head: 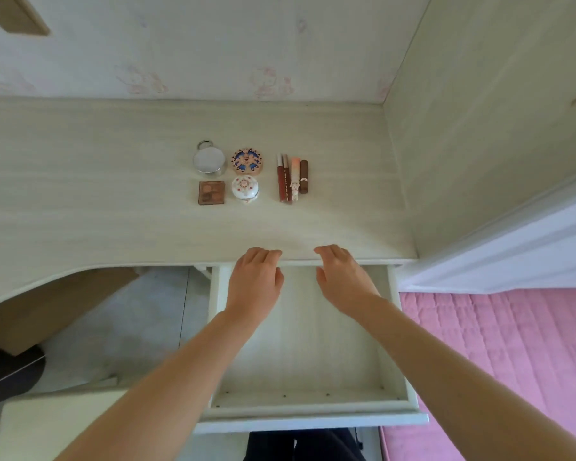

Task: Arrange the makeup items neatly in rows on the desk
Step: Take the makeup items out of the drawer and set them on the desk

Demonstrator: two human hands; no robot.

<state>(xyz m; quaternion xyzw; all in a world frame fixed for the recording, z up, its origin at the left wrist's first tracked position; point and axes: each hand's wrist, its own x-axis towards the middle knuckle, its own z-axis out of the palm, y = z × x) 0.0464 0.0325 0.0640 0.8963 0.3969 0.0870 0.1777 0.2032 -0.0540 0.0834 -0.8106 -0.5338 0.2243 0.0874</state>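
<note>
A: Grips first?

B: Left hand (254, 282) & right hand (341, 281) both reach over the open drawer (308, 347), palms down. Fingers loosely bent, nothing in either grip. Fingertips sit at the worktop (113, 194) front edge, right above the drawer's back end. Can't tell if they touch the edge or just hover.

A: Drawer itself?

B: Pulled well out toward the person, pale wood floor showing btwn the forearms.

A: Makeup?

B: All on the worktop, beyond the drawer & well apart from the hands. Two groups. Straight beyond the left hand: 2x2 block. Far row: silver compact (209, 160) w/ ring handle, patterned compact (247, 161) just right of it. Near row, closer to the drawer: brown palette (211, 192) under the silver one, white compact (245, 188) under the patterned one. None touching, small gaps.

A: Other group?

B: Beyond the gap btwn the hands, right of the block: tubes lying side by side, long axes pointing toward the drawer. Two red gloss tubes (282, 179), pink tube (295, 178) w/ a small figure at its near end, then brown lipstick (303, 177). Packed close, seem to touch.

A: Around the drawer?

B: Pink bed cover (496, 344) to its right, grey floor (120, 327) to its left, wall (213, 44) w/ faint pink prints behind the worktop.
</note>
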